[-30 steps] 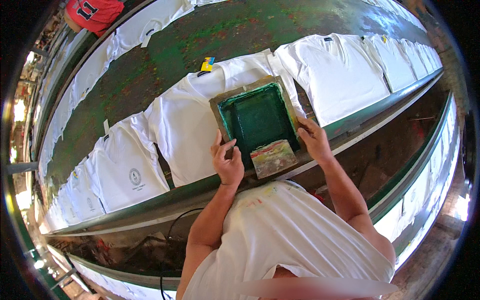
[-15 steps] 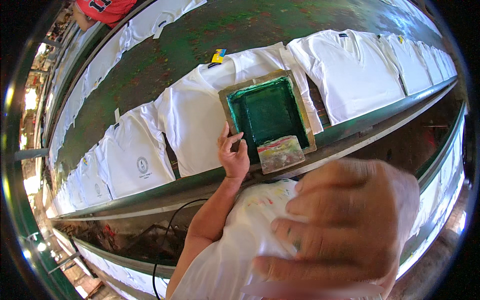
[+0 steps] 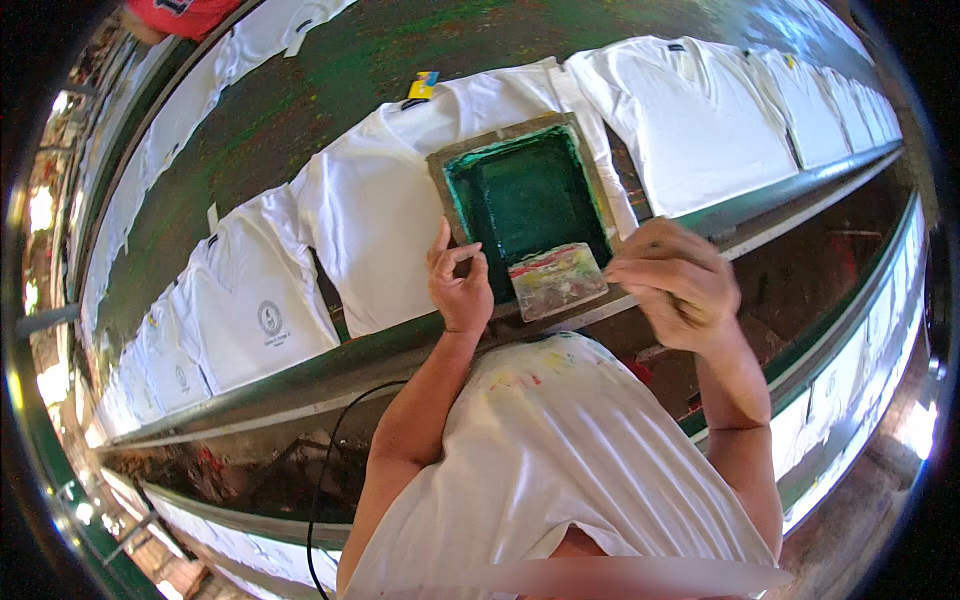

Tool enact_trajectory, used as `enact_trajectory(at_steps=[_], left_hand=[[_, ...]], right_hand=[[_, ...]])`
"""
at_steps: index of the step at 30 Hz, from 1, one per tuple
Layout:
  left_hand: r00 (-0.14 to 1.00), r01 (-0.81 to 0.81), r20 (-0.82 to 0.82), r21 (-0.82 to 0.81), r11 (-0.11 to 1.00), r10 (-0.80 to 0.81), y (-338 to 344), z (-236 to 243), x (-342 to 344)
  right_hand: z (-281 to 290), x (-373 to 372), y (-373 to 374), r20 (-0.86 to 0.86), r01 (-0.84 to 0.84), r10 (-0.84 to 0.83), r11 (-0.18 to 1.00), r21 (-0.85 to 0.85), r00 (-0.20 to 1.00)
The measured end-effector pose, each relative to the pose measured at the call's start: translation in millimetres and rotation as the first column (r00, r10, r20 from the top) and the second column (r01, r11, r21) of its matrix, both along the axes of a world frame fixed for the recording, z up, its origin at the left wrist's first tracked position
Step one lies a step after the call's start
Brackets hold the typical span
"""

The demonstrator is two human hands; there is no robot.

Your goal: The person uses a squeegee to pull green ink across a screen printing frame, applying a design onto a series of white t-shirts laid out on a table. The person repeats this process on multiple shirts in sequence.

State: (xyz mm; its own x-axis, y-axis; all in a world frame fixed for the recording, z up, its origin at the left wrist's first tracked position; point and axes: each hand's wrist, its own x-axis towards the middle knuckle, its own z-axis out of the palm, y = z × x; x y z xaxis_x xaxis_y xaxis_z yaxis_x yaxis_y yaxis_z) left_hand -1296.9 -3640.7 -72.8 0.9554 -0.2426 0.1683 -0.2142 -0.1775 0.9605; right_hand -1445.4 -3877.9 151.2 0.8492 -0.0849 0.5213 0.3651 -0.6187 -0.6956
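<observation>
A wooden screen frame (image 3: 438, 185) with green ink inside lies over a white T-shirt (image 3: 365, 250) on the long table. A paint-stained flat board (image 3: 555, 280) rests across its lower right part. My left hand (image 3: 460, 285) holds the frame's left edge, fingers bent. My right hand (image 3: 680, 280), slightly blurred, has curled fingers at the board's right edge; what lies between them, if anything, is hidden.
Neighbouring white T-shirts (image 3: 680, 130) line the green-stained table (image 3: 230, 145), some to the left (image 3: 260, 300) printed with a round emblem. A co-worker in red (image 3: 180, 15) is at top left. A dark cable (image 3: 330, 450) hangs left of my body.
My right hand left the frame's right edge, swung up close to the camera, and is now back beside the frame with fingers curled. My left hand stays at the left edge.
</observation>
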Motion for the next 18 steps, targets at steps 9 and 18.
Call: enact_trajectory(at_steps=[9, 18], left_hand=[[1.0, 0.003, -0.021, 0.114, 0.993, -0.001, 1, 10, 1], [1.0, 0.003, 0.011, 0.122, 0.992, -0.004, 2, 7, 2]], right_hand=[[-96, -23, 30, -0.391, -0.051, -0.119, 0.916, -0.397, 0.913], [-102, 5, 26, -0.323, -0.085, -0.065, 0.899, -0.429, 0.944]])
